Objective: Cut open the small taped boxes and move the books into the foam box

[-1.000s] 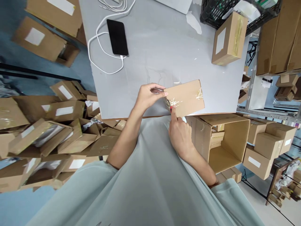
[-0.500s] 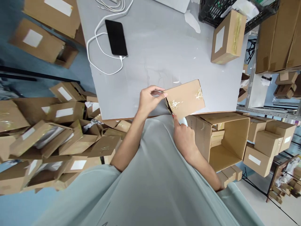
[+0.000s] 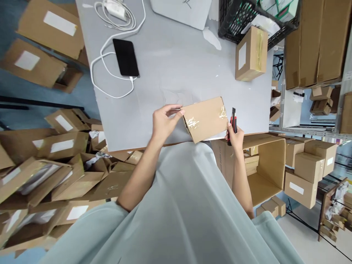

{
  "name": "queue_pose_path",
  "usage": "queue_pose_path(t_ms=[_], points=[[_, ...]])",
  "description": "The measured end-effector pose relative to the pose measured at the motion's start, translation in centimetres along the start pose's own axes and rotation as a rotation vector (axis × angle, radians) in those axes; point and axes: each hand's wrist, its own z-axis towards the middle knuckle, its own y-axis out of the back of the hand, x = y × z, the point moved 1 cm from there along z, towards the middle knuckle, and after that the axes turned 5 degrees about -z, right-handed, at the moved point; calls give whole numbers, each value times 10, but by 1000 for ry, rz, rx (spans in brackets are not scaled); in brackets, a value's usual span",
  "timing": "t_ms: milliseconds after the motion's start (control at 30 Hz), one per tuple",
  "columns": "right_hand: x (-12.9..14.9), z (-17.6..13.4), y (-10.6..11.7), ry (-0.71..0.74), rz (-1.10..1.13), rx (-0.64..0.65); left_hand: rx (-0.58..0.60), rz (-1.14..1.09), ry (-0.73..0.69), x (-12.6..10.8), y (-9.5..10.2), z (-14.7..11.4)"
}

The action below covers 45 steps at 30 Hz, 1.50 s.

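A small cardboard box (image 3: 206, 117) with shiny clear tape at both ends is held at the near edge of the grey table (image 3: 176, 66). My left hand (image 3: 165, 123) grips its left end, thumb on top and fingers along the far side. At the box's right end is my right hand (image 3: 235, 137), closed around a red and black utility knife (image 3: 233, 123). The knife points away from me, its dark tip beyond the fingers. Some of the right fingers are hidden, and I cannot tell whether they touch the box.
A black phone (image 3: 126, 58) on a white cable lies at the left, near a laptop (image 3: 183, 11). A taped box (image 3: 251, 54) stands by a black crate (image 3: 236, 22). Piled open cartons (image 3: 74, 146) fill the left floor; a large open carton (image 3: 271, 161) is at right.
My right hand has moved with the knife from the box's left end to its right end. My left hand still holds the left end. The whole view has shifted somewhat.
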Motion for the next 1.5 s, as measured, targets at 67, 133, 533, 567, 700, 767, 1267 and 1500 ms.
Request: queue_pose_path(t_ms=[67,133,533,567,700,767,1267,1500], points=[[-8,1,-12,-1,186,35,-11,9,-10,0,6,3],[-9,-11,-24,3,287,65,-42,34,-18,1,16,6],[-3,-49,-63,-36,404,176,303,429,-292,-65,-57,23],[-4,-48,-62,-32,385,176,346,433,-284,-65,-69,29],[-3,-49,-54,-11,241,154,365,426,-208,-55,-87,49],[4,-52,-45,19,103,137,358,426,-191,-52,-85,53],[69,-57,-16,133,-545,329,304,400,-112,-50,-88,57],[75,-58,-19,116,-547,326,325,531,-61,-67,-88,50]])
